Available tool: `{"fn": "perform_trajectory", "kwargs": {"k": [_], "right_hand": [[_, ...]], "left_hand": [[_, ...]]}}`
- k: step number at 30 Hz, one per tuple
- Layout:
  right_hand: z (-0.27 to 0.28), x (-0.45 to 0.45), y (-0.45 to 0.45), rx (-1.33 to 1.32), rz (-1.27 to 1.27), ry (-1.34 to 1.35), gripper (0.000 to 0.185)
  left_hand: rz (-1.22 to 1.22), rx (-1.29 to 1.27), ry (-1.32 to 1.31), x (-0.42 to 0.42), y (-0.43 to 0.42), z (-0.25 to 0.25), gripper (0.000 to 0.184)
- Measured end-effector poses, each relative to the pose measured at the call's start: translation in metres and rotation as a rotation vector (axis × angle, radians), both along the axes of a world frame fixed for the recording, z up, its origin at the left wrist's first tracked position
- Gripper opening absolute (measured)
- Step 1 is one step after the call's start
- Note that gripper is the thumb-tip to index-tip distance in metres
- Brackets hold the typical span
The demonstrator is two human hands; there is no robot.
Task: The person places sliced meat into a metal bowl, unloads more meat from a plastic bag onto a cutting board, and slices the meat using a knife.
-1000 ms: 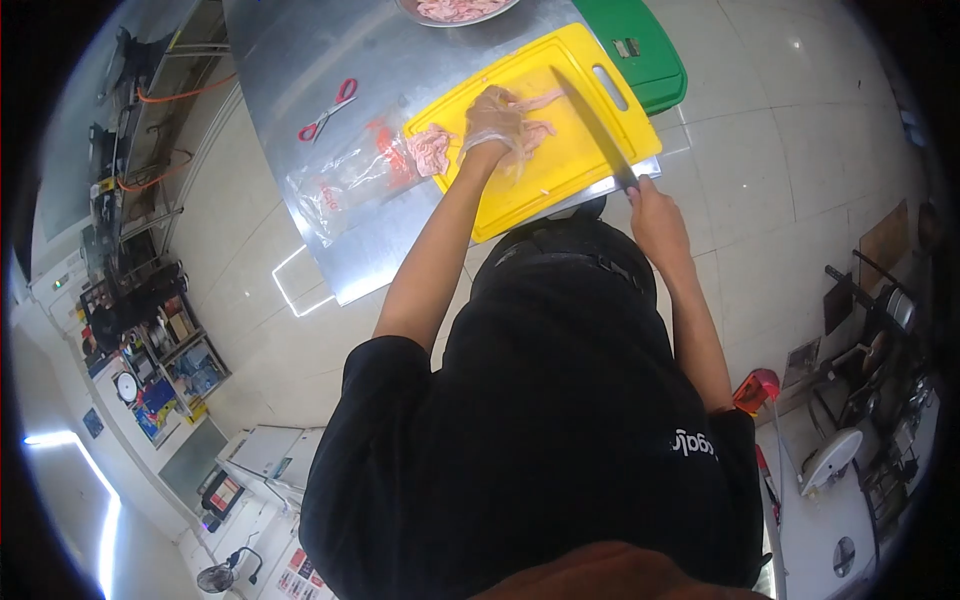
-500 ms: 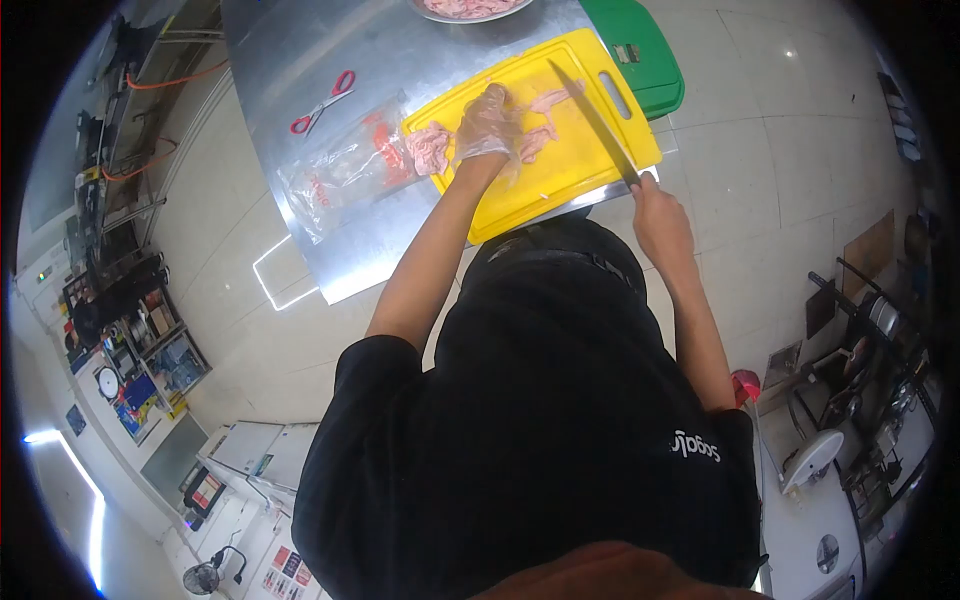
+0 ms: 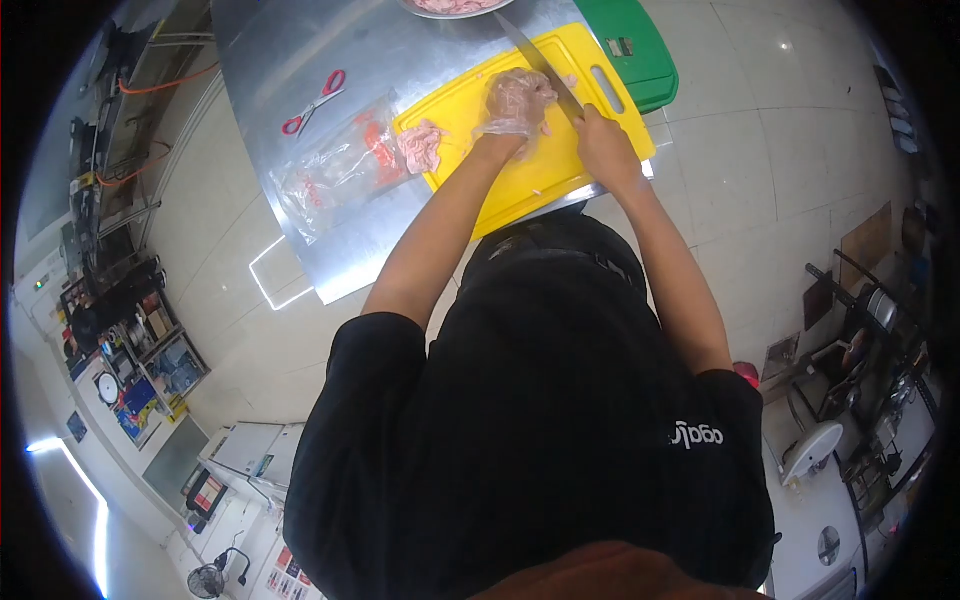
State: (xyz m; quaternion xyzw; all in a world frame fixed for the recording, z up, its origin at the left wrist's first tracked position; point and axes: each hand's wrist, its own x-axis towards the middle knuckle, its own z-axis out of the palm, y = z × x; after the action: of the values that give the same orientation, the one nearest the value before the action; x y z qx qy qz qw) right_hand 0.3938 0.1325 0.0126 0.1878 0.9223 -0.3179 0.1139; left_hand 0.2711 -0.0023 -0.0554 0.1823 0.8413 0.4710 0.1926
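In the head view my right hand is wrapped around the handle of a long knife. Its blade slants up and left across the yellow cutting board, the tip reaching past the far edge. Just left of the blade, my left hand, in a clear plastic glove, is curled over pieces of raw meat and mostly covers them. A small bit of meat shows to the right of the blade. Another pale pink piece of raw meat lies at the board's left edge.
Red-handled scissors and a clear plastic bag with red print lie on the steel table. A bowl of meat stands at the far edge. Beside the table is a green lid.
My right hand has brought the knife up and left, close to the left hand. The left hand has shifted right, over the meat strips that lay exposed on the board.
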Motion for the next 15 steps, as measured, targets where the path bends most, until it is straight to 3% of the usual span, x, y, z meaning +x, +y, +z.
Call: {"fn": "perform_trajectory", "kwargs": {"k": [3,6,9,11,13,15], "right_hand": [[0.0,0.018,0.008,-0.005,0.004,-0.017,0.026],[0.025,0.055,0.015,0.021,0.003,-0.078,0.025],[0.046,0.078,0.015,0.071,0.091,-0.142,0.023],[0.046,0.082,0.019,0.091,0.111,-0.17,0.023],[0.04,0.079,0.03,0.096,0.072,-0.201,0.024],[0.035,0.077,0.041,0.127,0.029,-0.161,0.025]], "left_hand": [[0.083,0.204,-0.085,0.005,-0.013,0.012,0.029],[0.18,-0.214,0.589,0.04,-0.035,0.044,0.038],[-0.04,-0.616,0.639,0.074,-0.06,0.045,0.033],[-0.179,-0.67,0.507,0.077,-0.061,0.067,0.016],[-0.116,-0.385,0.184,0.074,-0.066,0.066,0.009],[0.148,0.245,-0.315,0.069,-0.072,0.053,0.015]]}}
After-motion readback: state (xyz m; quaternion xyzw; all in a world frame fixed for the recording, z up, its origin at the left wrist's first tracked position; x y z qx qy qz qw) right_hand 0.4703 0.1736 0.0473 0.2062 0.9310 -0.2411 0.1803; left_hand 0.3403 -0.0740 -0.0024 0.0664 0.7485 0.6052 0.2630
